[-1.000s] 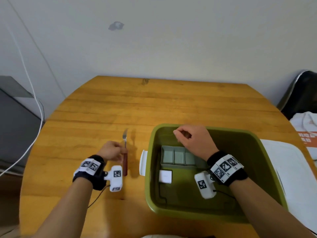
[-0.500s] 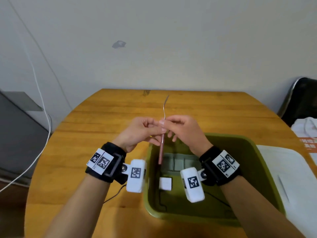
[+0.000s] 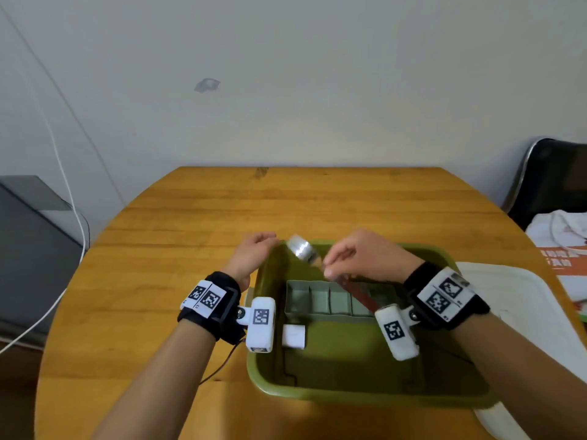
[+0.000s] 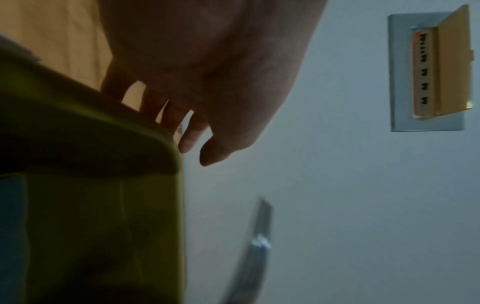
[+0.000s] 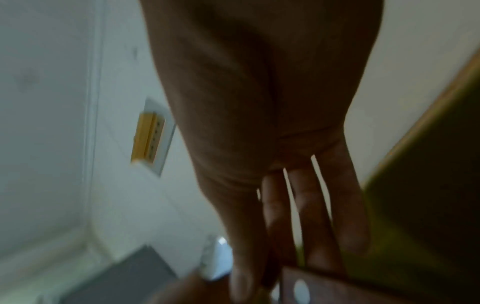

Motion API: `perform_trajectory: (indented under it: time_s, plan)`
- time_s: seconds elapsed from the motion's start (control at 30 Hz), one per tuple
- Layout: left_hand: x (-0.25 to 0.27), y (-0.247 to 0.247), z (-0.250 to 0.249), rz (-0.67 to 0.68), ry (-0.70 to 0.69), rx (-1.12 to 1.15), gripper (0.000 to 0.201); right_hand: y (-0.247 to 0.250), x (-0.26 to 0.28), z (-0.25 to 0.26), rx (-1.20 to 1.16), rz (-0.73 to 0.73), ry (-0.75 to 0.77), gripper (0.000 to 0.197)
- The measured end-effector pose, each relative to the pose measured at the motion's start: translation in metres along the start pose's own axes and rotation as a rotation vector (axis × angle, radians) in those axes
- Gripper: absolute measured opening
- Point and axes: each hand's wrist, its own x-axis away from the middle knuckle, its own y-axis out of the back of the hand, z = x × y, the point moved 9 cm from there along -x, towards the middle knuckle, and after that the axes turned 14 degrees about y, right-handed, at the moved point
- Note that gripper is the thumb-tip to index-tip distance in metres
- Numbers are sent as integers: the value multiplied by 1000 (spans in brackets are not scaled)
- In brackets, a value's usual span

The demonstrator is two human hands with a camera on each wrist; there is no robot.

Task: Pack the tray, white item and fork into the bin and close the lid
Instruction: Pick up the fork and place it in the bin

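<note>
The green bin (image 3: 317,392) stands on the round wooden table (image 3: 190,249). Inside it a grey compartment tray (image 3: 317,301) lies near the far wall. A small white item (image 3: 293,336) lies in front of it on the left. My right hand (image 3: 365,258) pinches the fork (image 3: 300,250) at the top of its red-brown handle (image 3: 359,295), held slanted over the tray with the metal head up and left. The right wrist view shows the fingers (image 5: 275,216) on the handle (image 5: 324,288). My left hand (image 3: 257,249) hovers empty at the bin's far left corner, fingers loose (image 4: 192,135).
The white lid (image 3: 524,312) lies flat on the table right of the bin. Beyond it stand a dark chair (image 3: 552,185) with white cloth and an orange paper (image 3: 559,262). A grey cabinet (image 3: 28,265) and a white cable (image 3: 63,185) are at the left.
The fork passed from my left hand to my right. The left hand let go and drew back to the left. The right hand tipped the fork from upright to slanted over the tray.
</note>
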Motion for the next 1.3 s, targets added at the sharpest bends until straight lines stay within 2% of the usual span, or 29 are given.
perform_trajectory:
  time_s: [0.07, 0.17, 0.33, 0.4, 0.5, 0.6, 0.8, 1.0, 1.3]
  plan:
    - [-1, -11, 8, 29, 65, -4, 33, -37, 0, -20, 90, 240, -32, 13]
    - [3, -16, 8, -13, 55, 61, 36, -98, 9, -63, 55, 524, -157, 15]
    - [5, -16, 10, -80, 20, 71, 39, -166, 36, -126, 117, 786, -393, 7]
    - [5, -18, 12, -86, 11, 84, 39, -175, 39, -139, 133, 804, -426, 6]
    - [3, -18, 13, -100, 10, 110, 38, -175, 37, -148, 162, 773, -456, 15]
    - [2, -19, 13, -100, 18, 105, 39, -179, 38, -150, 138, 782, -476, 7]
    - [-5, -17, 17, -112, 17, 111, 39, -181, 27, -145, 273, 759, -386, 16]
    - [-10, -18, 19, -105, 27, 79, 41, -187, 18, -132, 496, 755, -234, 25]
    - [-13, -15, 22, -96, 51, 82, 43, -174, 18, -129, 385, 731, -246, 22]
